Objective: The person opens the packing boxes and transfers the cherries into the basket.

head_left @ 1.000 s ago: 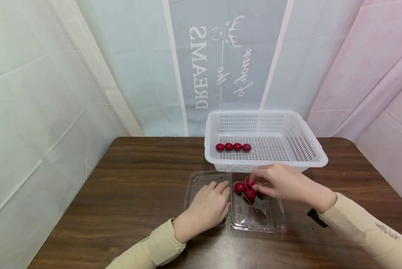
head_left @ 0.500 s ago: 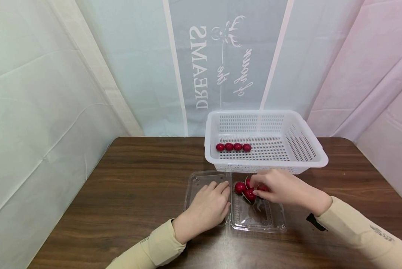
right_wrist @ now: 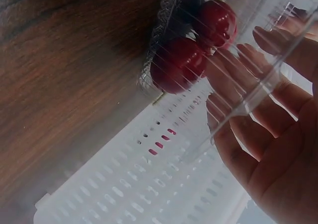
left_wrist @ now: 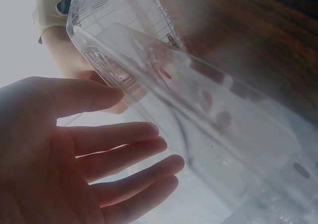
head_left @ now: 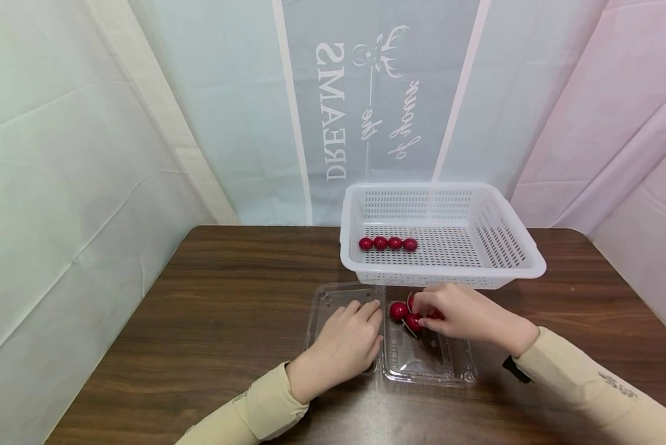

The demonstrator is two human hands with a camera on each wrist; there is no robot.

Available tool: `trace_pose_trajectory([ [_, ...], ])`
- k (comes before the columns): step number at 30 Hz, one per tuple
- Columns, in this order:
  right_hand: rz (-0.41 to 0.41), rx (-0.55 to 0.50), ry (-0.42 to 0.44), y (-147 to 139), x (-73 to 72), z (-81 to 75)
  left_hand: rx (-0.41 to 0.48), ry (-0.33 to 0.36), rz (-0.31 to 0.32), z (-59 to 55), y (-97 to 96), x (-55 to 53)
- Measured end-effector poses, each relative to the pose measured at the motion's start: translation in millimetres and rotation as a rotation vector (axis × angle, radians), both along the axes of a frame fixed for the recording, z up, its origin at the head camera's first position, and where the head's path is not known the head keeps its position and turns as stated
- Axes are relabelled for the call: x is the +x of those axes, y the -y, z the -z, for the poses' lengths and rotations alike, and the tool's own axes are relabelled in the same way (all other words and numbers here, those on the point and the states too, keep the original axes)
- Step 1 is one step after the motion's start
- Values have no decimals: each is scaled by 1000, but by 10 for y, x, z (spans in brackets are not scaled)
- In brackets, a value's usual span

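Observation:
My left hand (head_left: 346,339) lies across the lid half (head_left: 335,296) of a clear plastic clamshell box, fingers spread and fairly straight. In the left wrist view, those fingers (left_wrist: 129,157) extend beside the transparent plastic. Several glossy red cherries with thin stems, one a cherry (head_left: 398,311) on the left, sit at the far end of the other half, the tray (head_left: 422,364). My right hand (head_left: 455,309) reaches in there, thumb and forefinger bent around a cherry (head_left: 413,322); I cannot tell whether they grip it. Through the tray wall, two cherries show near the right fingertips (right_wrist: 246,50).
Behind the box stands a white perforated basket (head_left: 522,272) with a row of several red cherries (head_left: 394,243) on its floor. The dark wood table (head_left: 227,321) extends to the left and front. White cloth walls (head_left: 88,185) enclose the sides and back.
My right hand has shifted slightly down, toward the front of the tray. The cherry at its fingertips a second ago now lies partly hidden behind the forefinger. My left hand stays put.

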State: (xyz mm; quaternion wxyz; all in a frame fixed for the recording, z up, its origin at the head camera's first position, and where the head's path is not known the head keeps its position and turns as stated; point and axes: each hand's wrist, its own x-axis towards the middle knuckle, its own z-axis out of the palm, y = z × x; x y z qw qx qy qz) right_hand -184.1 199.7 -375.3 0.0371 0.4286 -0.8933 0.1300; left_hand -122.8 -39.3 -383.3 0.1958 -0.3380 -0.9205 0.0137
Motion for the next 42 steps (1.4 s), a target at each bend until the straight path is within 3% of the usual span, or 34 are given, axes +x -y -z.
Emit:
trace_pose_trajectory([
  [9, -20, 2, -19, 22, 5, 47, 2, -6, 5, -5, 2, 7],
  [34, -5, 71, 74, 78, 20, 110, -1, -3, 5, -4, 0, -4],
  [42, -35, 52, 79, 79, 23, 123, -4, 9, 4, -4, -3, 3],
])
